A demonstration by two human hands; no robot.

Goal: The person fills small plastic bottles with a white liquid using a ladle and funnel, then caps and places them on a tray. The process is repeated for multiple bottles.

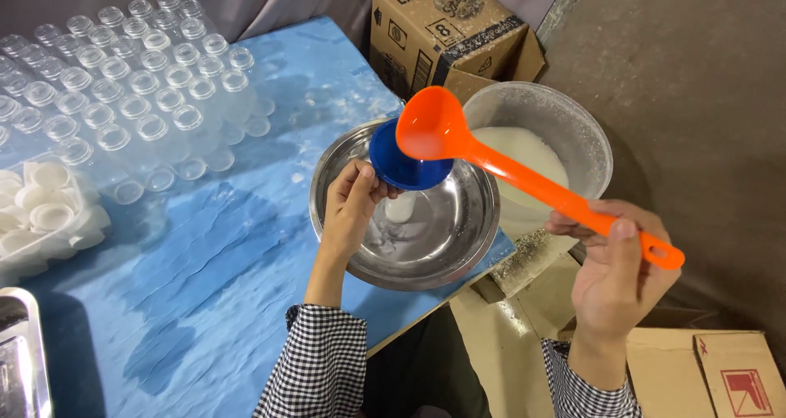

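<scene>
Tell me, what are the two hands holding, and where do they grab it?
The right hand holds the orange ladle by the far end of its handle. The left hand pinches the rim of the blue funnel over the steel bowl.

- The left hand (352, 201) sits near the centre of the view, fingers and thumb curled closed in a pinch, fingertips pointing toward one o'clock.
- Its forearm runs down toward six o'clock, a checked sleeve at the wrist end.
- The right hand (616, 264) lies toward four o'clock, palm turned up, fingers wrapped closed, thumb on top.
- Its checked cuff shows at the bottom edge.
</scene>
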